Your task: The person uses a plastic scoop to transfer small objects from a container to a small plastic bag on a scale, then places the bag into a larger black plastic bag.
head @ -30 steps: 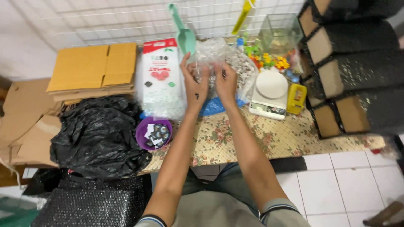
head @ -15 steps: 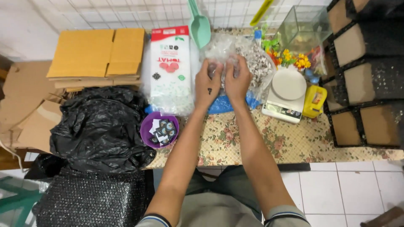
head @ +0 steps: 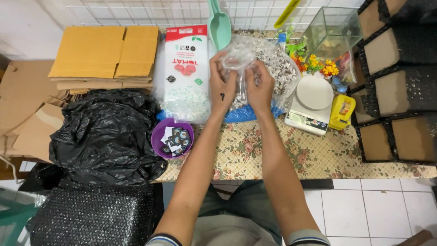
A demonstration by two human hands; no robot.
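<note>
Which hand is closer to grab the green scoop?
Probably the left hand. The green scoop lies just above it, while the right hand sits further right, both gripping the clear bag of pebbles.

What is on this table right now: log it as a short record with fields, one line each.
left hand: left hand pinching the top of the clear plastic bag of small pale pebbles
right hand: right hand gripping the same bag
left of bag: white printed pouch, round purple bowl of small packets, crumpled black plastic bag
right of bag: white kitchen scale, small yellow container
surface: floral tablecloth
</note>
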